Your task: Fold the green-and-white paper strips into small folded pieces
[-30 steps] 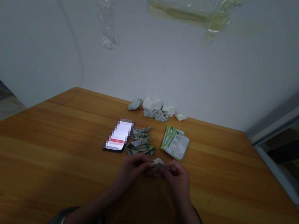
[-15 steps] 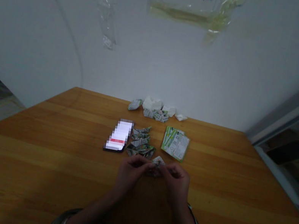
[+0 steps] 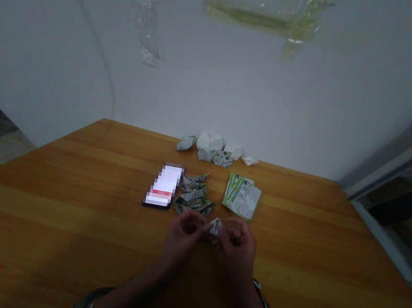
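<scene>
Between my two hands is a small piece of folded printed paper [image 3: 215,226], its pointed top showing above the thumbs. My left hand [image 3: 184,235] pinches it from the left, and my right hand [image 3: 238,245] pinches it from the right. Fingers cover most of the paper's lower part. Just beyond my left hand lie several folded printed paper pieces [image 3: 194,192] in a column. A small stack of green and white printed sheets [image 3: 242,196] rests beyond my right hand.
A phone [image 3: 164,185] with a lit, blurred screen lies left of the folded pieces. Along the wall sit crumpled white papers [image 3: 210,142] and folded printed papers [image 3: 223,158]. Everything rests on a wooden table [image 3: 63,192]. Tape and plastic [image 3: 249,18] cling to the wall.
My hands have drawn slightly closer together around the folded paper. Its visible part now looks smaller and more pointed. The other things on the table have stayed in place.
</scene>
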A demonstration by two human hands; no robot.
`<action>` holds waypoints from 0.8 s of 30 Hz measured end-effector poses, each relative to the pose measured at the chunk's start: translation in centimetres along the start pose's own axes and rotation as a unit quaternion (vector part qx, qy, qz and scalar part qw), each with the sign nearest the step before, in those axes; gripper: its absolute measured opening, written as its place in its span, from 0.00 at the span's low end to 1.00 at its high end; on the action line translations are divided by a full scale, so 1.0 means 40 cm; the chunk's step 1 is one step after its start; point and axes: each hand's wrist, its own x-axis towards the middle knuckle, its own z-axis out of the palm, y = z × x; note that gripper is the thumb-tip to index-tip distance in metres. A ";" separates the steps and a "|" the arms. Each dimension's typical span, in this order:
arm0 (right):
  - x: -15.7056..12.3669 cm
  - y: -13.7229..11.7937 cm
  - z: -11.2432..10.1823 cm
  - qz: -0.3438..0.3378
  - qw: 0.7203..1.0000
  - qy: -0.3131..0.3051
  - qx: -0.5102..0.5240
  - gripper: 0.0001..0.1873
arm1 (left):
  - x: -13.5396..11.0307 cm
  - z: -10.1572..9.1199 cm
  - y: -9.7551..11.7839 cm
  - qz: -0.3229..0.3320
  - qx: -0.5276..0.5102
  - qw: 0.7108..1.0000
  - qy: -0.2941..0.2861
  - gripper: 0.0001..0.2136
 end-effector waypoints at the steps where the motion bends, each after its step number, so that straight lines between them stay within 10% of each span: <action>1: 0.001 0.001 -0.002 -0.005 1.000 0.002 -0.007 0.13 | 0.000 -0.002 0.002 0.026 0.037 0.999 -0.016 0.09; 11: 0.027 0.006 -0.022 0.019 0.995 -0.100 -0.017 0.13 | -0.005 -0.013 0.015 0.159 0.260 0.931 -0.201 0.11; 20: 0.018 0.024 -0.044 -0.177 0.929 -0.139 -0.294 0.27 | -0.002 -0.013 -0.025 0.086 0.195 0.966 -0.149 0.18; 24: 0.016 0.020 -0.045 -0.225 0.927 -0.096 -0.285 0.18 | 0.012 -0.023 -0.025 0.016 0.049 0.994 -0.099 0.11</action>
